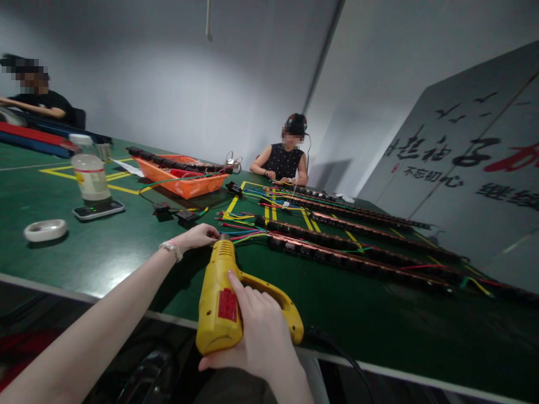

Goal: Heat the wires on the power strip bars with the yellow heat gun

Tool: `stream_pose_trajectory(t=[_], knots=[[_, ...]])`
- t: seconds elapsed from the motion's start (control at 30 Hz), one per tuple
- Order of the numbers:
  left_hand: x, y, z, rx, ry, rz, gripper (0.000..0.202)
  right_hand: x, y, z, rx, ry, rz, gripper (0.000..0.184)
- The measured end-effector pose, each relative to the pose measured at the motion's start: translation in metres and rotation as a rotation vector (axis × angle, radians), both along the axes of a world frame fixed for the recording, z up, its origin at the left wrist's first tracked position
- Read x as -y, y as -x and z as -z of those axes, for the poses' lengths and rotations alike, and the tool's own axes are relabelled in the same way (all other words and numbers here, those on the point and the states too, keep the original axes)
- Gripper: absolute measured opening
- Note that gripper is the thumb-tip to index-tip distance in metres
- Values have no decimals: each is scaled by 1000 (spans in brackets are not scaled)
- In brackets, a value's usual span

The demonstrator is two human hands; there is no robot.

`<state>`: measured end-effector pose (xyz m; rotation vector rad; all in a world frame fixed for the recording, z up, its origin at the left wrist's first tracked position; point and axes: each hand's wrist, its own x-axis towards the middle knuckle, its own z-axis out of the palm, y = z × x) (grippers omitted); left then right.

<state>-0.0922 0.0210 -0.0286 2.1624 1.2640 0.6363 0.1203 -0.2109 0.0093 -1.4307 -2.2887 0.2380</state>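
Observation:
My right hand (256, 331) grips the handle of a yellow heat gun (221, 294) with a red label, its nozzle pointing away from me over the green table (105, 252). My left hand (197, 235), with a bead bracelet at the wrist, reaches forward to the coloured wires (242, 233) at the near end of a long black strip (345, 261). Its fingers are closed at the wire ends just ahead of the nozzle. What they pinch is too small to make out.
Several long black strips with copper bars (357, 224) lie across the table. An orange tray (185, 177), a plastic bottle (90, 171), a phone (99, 210) and a tape roll (45, 229) sit at left. One person (284, 160) sits opposite, another (36, 98) at far left.

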Motion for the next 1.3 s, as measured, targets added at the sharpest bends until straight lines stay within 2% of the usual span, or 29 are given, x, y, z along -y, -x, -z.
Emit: stream_pose_trajectory(t=[0.07,0.17,0.3,0.47,0.57,0.67,0.87,1.03,1.17,1.3], knots=[[3,0,0,-72,-22,-13,29,-1,0,1,3,-5,1,130],[8,-2,1,-179,-142,-84,24,-2,0,0,18,-8,2,131],[16,-5,1,-230,-255,-178,26,-3,0,-3,16,2,-9,128],[20,-6,-4,-310,-264,-155,35,-1,0,-4,6,6,-15,131],[20,-5,-4,-287,-274,-112,42,-3,-1,-2,6,-6,-11,129],[19,-6,-3,-245,-258,-153,43,-7,-3,-1,26,-31,-8,129],[21,-8,-2,-202,-273,-174,37,-12,-4,1,52,-50,1,131],[22,-6,-3,-168,-272,-154,34,-11,-4,2,34,-55,-8,122],[24,-8,-4,-151,-271,-157,34,-10,-14,1,-6,-50,-21,123],[29,-9,-6,-172,-253,-124,36,-7,-31,-1,-28,-12,43,128]])
